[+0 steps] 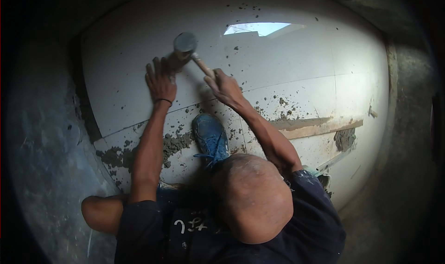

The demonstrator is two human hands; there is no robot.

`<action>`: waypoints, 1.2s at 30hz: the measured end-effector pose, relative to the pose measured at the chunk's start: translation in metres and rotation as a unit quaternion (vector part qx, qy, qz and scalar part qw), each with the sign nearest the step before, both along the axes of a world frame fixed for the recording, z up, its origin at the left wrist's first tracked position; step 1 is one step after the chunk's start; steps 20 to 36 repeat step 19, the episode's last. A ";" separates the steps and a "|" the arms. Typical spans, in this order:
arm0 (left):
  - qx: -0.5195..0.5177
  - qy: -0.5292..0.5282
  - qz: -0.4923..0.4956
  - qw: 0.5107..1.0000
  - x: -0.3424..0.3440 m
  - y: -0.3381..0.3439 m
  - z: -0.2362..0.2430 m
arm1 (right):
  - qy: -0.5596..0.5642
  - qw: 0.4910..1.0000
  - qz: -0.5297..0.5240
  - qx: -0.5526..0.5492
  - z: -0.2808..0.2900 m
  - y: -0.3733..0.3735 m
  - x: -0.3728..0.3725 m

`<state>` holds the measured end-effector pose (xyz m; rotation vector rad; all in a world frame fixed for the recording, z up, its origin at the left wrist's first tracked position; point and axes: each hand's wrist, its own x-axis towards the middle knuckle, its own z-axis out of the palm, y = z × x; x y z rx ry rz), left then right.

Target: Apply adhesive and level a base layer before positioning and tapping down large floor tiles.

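My right hand point(225, 88) is wrapped round the wooden handle of a mallet point(186, 43) with a thick grey head. The mallet head hangs over the white floor tile point(127, 85), just right of my left fingers, and looks slightly blurred. My left hand point(161, 81) lies on the tile, fingers stretched out and apart, with a dark band at the wrist. A brownish, smeared patch shows between the left fingers and the mallet head; I cannot tell whether it is a thing or a shadow. My blue shoe point(210, 136) rests behind the tile's near edge.
Crumbs of grey mortar point(176, 144) lie along the near tile joint and to the left. A mortar-smeared wooden board point(320, 127) lies at right, beside a mortar lump point(345, 139). A rough grey wall point(46, 152) borders the left side. Light reflects off the far tiles.
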<state>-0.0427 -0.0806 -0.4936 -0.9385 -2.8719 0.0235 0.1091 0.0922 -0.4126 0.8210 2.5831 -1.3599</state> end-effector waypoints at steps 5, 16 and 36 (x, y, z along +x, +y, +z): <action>0.046 -0.037 0.020 0.998 0.011 0.000 0.010 | 0.052 0.994 -0.022 0.097 0.016 -0.021 0.072; 0.019 -0.054 0.016 0.998 0.008 0.003 0.002 | 0.036 0.995 -0.040 0.090 -0.012 -0.034 0.091; -0.005 -0.072 0.032 0.997 0.006 0.005 -0.001 | -0.007 0.993 -0.019 0.115 -0.006 -0.030 0.083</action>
